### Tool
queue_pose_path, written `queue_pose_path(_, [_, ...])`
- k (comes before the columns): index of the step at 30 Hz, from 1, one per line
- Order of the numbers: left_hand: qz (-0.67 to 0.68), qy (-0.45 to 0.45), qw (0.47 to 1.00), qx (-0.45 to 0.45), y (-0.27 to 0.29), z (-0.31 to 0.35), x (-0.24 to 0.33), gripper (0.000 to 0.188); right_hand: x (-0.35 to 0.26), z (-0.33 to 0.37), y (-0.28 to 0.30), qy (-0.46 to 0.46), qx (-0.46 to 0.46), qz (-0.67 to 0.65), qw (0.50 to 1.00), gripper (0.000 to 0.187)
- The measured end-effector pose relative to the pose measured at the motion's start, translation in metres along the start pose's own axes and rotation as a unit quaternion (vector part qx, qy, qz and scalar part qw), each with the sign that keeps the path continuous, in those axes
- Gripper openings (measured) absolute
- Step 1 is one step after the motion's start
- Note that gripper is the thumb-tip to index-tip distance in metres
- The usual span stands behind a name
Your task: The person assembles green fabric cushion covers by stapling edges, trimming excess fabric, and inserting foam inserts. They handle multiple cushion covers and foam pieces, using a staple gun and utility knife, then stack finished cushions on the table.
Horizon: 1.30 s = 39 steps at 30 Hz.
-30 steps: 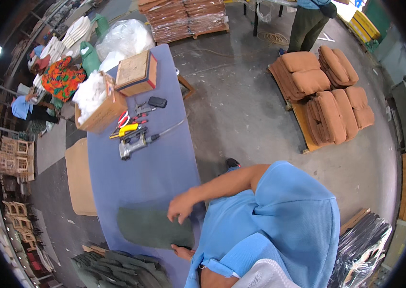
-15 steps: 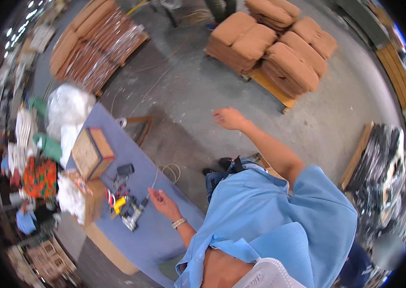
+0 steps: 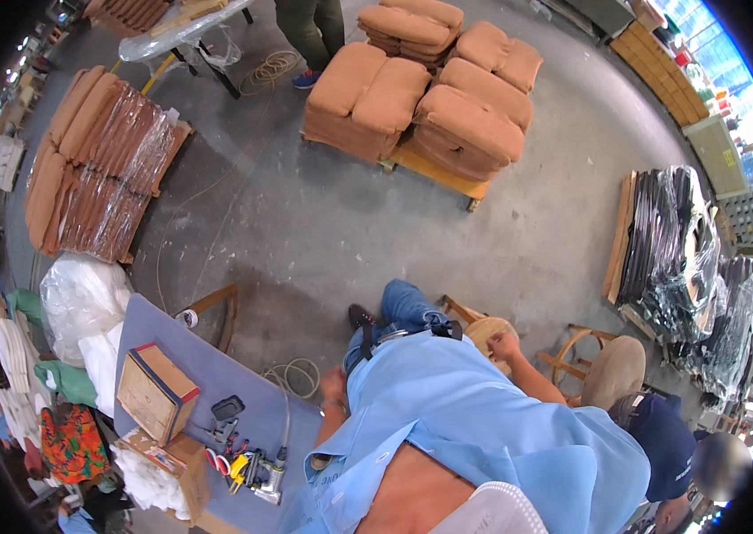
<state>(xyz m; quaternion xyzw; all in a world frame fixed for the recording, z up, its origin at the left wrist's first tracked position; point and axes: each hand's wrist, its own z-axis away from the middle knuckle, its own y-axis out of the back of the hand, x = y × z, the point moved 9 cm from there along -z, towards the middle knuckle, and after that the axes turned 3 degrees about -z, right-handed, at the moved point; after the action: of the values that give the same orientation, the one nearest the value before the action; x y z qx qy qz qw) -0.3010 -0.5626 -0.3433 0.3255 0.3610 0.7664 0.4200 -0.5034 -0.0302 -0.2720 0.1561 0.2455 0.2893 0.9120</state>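
Note:
My left hand (image 3: 334, 384) hangs low at my left side, between the blue-grey worktable's edge and my body, near a coil of pale hose (image 3: 302, 377). Its fingers are too small and shaded to read. At my other side, my right hand (image 3: 504, 345) hangs with the fingers curled in and nothing visible in them. Behind it in the picture is the round wooden seat of a stool (image 3: 483, 330); whether the two touch I cannot tell. A silver air tool (image 3: 268, 481), yellow-handled tools (image 3: 237, 470) and a black tray (image 3: 228, 408) lie on the worktable (image 3: 234, 356).
Brown cushions (image 3: 367, 93) are stacked on a yellow pallet ahead; wrapped cushions (image 3: 114, 160) stand at left. Boxes (image 3: 156, 392) sit on the worktable. A person in a dark cap (image 3: 661, 445) is close at right, near wrapped dark stacks (image 3: 670, 240). Another person's legs (image 3: 310, 36) show ahead.
Both hands have dropped to my sides: the right came down from out in front, the left drew back from above the worktable's edge. The view has turned and shows more floor ahead.

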Motion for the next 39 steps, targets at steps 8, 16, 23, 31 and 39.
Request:
queue_pose_path(8, [0.239,0.15,0.959,0.0,0.148,-0.191,-0.069,0.046,-0.066,-0.022,-0.06,0.156,-0.013,-0.096,0.983,0.029])
queue_pose_path(16, [0.344,0.062,0.937,-0.015,0.282,-0.403,0.21,0.041,-0.118,-0.176,0.059,-0.031,0.08,-0.305,0.948,0.02])
queue_pose_path(23, [0.292,-0.026,0.954,-0.056,0.301,-0.581,0.445,0.043,-0.225,-0.312,0.232,-0.04,0.096,-0.324,0.94,0.027])
queue_pose_path(31, [0.365,-0.123,0.921,-0.057,0.36,-0.869,0.678,0.08,-0.395,-0.587,0.482,0.149,0.287,-0.138,0.936,0.059])
queue_pose_path(39, [0.493,-0.143,0.851,-0.107,0.33,-0.962,0.728,0.081,-0.469,-0.695,0.49,0.131,0.178,-0.378,0.899,0.093])
